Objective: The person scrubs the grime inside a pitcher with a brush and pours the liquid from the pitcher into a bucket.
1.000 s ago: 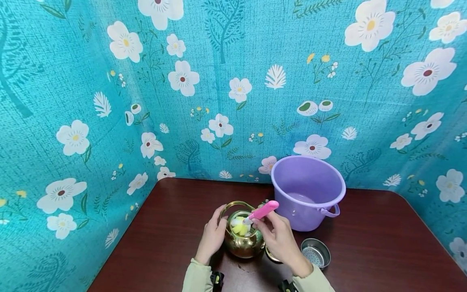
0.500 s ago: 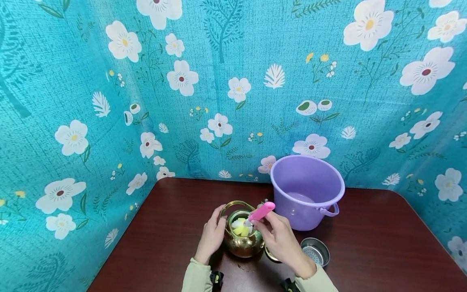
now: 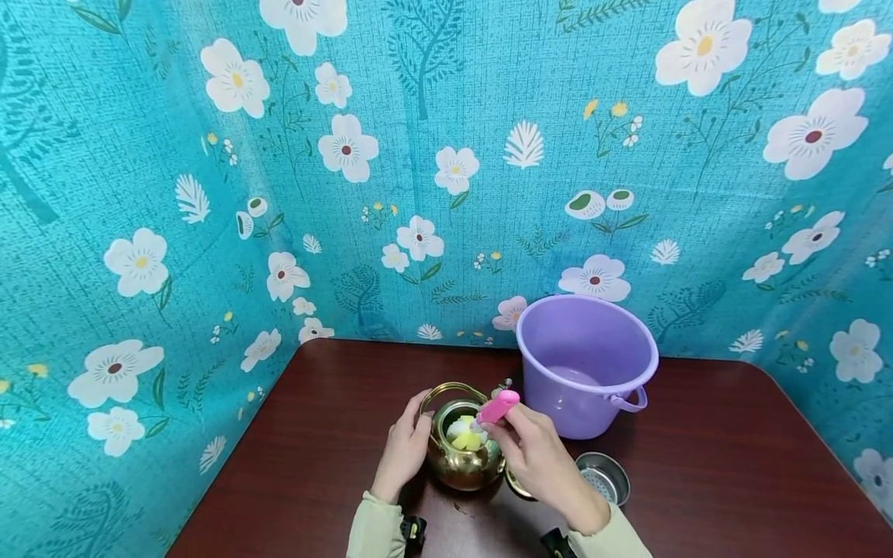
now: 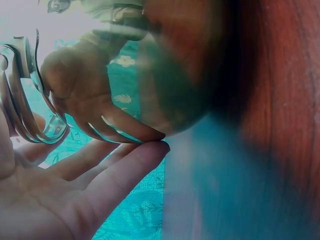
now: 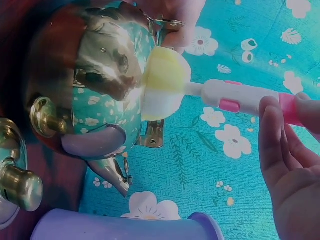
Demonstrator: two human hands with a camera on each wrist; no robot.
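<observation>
Left hand [image 3: 406, 446]: as the brass kettle [image 3: 466, 471] stands on the dark-red table [image 3: 314, 465], curves around its side.
Right hand [image 3: 537, 457]: pinches a sponge brush [image 5: 240, 96] by its pink-and-white handle.
Sponge head [image 5: 167, 82]: partly inside the kettle mouth.
Right of kettle: purple bucket [image 3: 575, 412], perforated steel strainer [image 3: 605, 482].

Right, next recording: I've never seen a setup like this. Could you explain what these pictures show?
There is no robot here: a person works bare-handed. The head picture comes from a camera worn on the head; the other two come from one camera on each wrist. On the dark wooden table stand a brass-coloured kettle, a purple bucket, a perforated metal strainer and a gold-coloured lid, with floral cloth behind. The right hand grips a pink-and-white sponge brush, its yellow-and-white sponge in the kettle's mouth. The left hand rests against the kettle's side.
</observation>
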